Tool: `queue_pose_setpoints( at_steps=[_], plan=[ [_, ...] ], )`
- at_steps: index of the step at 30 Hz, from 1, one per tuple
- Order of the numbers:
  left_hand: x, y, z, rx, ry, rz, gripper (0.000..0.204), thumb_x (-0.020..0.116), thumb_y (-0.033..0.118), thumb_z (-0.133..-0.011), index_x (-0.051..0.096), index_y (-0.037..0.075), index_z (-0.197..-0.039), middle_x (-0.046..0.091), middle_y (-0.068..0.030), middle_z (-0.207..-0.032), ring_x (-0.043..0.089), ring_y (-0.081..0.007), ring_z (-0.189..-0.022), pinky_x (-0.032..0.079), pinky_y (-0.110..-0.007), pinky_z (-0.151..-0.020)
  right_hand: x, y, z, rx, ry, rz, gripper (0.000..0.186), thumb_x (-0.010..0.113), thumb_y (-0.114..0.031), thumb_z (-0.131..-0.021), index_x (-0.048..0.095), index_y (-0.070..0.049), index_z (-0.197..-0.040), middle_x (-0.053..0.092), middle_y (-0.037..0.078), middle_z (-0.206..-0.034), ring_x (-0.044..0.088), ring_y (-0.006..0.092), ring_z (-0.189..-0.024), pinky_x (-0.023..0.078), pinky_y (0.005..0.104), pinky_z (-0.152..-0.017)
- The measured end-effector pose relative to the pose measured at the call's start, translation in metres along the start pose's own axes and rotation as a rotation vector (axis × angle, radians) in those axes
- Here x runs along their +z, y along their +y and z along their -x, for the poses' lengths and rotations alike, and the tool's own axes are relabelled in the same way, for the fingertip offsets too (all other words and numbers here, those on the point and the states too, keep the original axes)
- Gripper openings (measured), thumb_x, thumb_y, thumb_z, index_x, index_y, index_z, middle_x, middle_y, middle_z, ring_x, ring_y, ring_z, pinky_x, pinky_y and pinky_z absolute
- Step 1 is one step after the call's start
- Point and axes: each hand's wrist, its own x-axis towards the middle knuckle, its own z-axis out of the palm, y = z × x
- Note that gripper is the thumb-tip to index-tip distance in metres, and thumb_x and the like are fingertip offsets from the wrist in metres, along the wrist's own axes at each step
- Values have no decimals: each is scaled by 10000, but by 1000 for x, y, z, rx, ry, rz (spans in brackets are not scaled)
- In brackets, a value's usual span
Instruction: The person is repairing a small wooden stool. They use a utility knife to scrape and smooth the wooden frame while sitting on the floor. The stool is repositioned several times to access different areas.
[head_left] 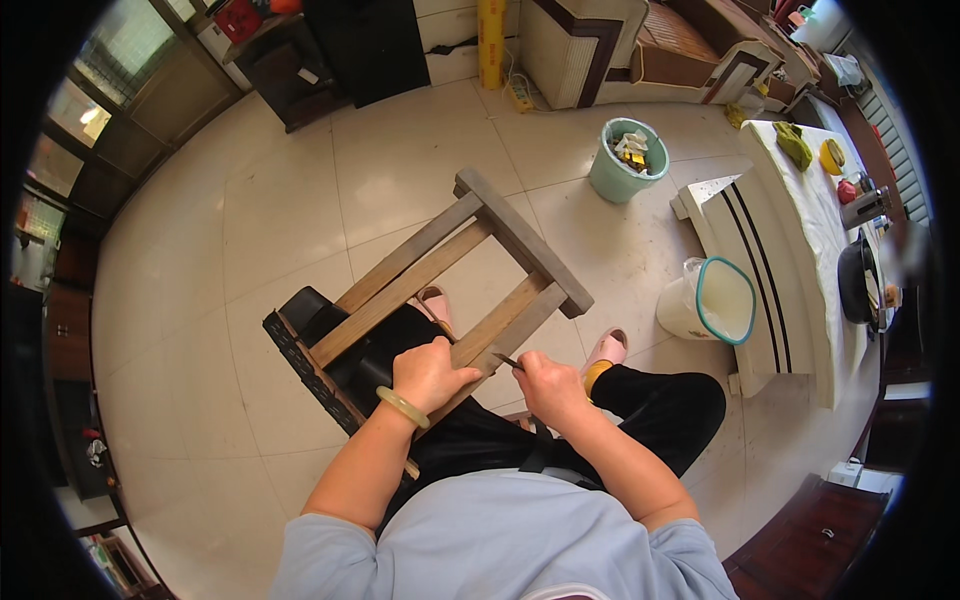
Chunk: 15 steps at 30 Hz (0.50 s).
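Note:
A wooden stool frame (400, 285) lies tilted across my lap, with grey-brown legs and rails. At its lower left end is a dark, rough-edged seat (305, 370). My left hand (430, 378), with a pale bangle at the wrist, is closed on the rail nearest me, its thumb stretched along the wood. Pinched in my right hand (550, 388) is a thin dark pointed tool (508, 361), whose tip is at that same rail, just right of my left thumb. Most of the tool is hidden in my fingers, so its kind is unclear.
A lined green bin (612, 178) holding rubbish stands ahead on the tiled floor (260, 300). Nearer on the right is a white bin (680, 312) with a teal rim. Beside it stands a table with a white cover (800, 215), bearing a pan and other items.

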Motion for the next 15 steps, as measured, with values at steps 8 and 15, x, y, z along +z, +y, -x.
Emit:
queue_pose_setpoints(
  at_steps=[8, 15],
  plan=[
    [1, 0, 0, 9, 16, -3, 555, 752, 509, -695, 629, 2, -886, 678, -184, -814, 669, -335, -777, 516, -414, -702, -1, 2, 0, 0, -17, -13, 186, 644, -140, -855, 490, -38, -833, 580, 129, -726, 613, 321, -617, 493, 411, -517],
    [2, -2, 0, 24, 15, 5, 553, 741, 508, -702, 625, -2, -881, 675, -181, -802, 668, -337, -768, 517, -415, -695, 2, 1, 0, -5, -21, -24, 175, 637, -137, -862, 495, -37, -841, 585, 133, -735, 615, 321, -617, 492, 408, -521]
  ],
)
